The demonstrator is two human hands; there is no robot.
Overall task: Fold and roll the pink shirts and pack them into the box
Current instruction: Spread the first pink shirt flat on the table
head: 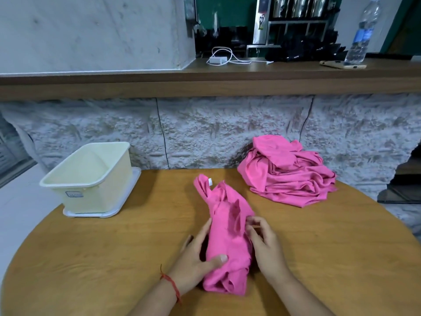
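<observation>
Wooden round table (102, 258) stands against a rough stone wall, with a wooden ledge (205, 87) running above it.

Item 1: the pink shirt (227, 238) lies near the table's near edge, about midway across, gathered into a long narrow bundle that runs away from me. Its white neck label shows at the far end.

Item 2: my left hand (196, 261) grips the bundle's near part from the left, thumb laid over the top of the cloth and fingers stretched along its left side. A red thread band (171, 285) sits on that wrist.

Item 3: my right hand (266, 245) is at the bundle's right side, fingers curled and pinching a fold of the fabric.

Item 4: the pile of pink shirts (289, 176) sits unfolded at the table's far right edge, against the wall and apart from the bundle.

Item 5: the box (91, 185), cream plastic, stands at the table's far left edge on a white tray (91, 214). No cloth shows inside it.

Item 6: on the ledge are a white charger with cable (218, 59), a phone (341, 64) and, beside the phone, an upright water bottle (362, 33).
</observation>
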